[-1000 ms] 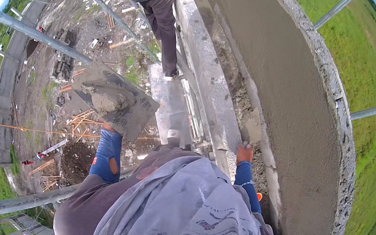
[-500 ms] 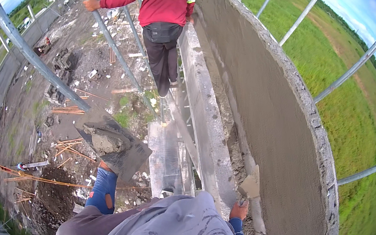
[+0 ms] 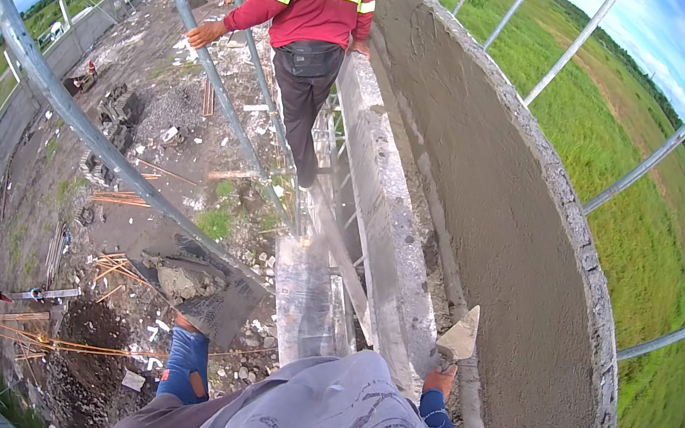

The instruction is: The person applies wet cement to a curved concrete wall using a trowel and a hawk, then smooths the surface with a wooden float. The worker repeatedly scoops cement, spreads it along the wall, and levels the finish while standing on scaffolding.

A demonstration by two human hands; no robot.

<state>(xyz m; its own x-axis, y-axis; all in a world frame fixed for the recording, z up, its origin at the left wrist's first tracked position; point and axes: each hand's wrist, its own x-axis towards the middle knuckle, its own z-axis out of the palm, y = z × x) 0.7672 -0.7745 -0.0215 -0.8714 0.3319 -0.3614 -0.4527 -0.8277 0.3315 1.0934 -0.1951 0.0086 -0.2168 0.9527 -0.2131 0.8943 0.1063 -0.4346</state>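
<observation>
My left hand [image 3: 184, 323] is closed underneath a plasterer's hawk [image 3: 226, 311], a dark flat board whose grip is hidden below it. On the board sits a heap of wet grey mortar [image 3: 186, 280]. In my right hand [image 3: 439, 381] is a pointed trowel [image 3: 460, 334] with mortar smeared over its blade. The blade is held close to the foot of a curved, freshly plastered wall [image 3: 517, 263], beside a concrete ledge [image 3: 390, 232]; whether it touches either cannot be told.
Ahead, a person in a red long-sleeved shirt [image 3: 325, 0] stands on the scaffold, gripping a metal pole [image 3: 183, 2]. A narrow plank [image 3: 300, 298] runs below me. Another slanting pole [image 3: 97, 148] passes beside the hawk. Far below lie rubble and lumber [image 3: 113, 270]; grass [image 3: 628, 255] spreads beyond the wall.
The view has shifted slightly, moving the scene a little rightward. The trowel's blade has turned so its tip points more upward. Both hands keep their tools.
</observation>
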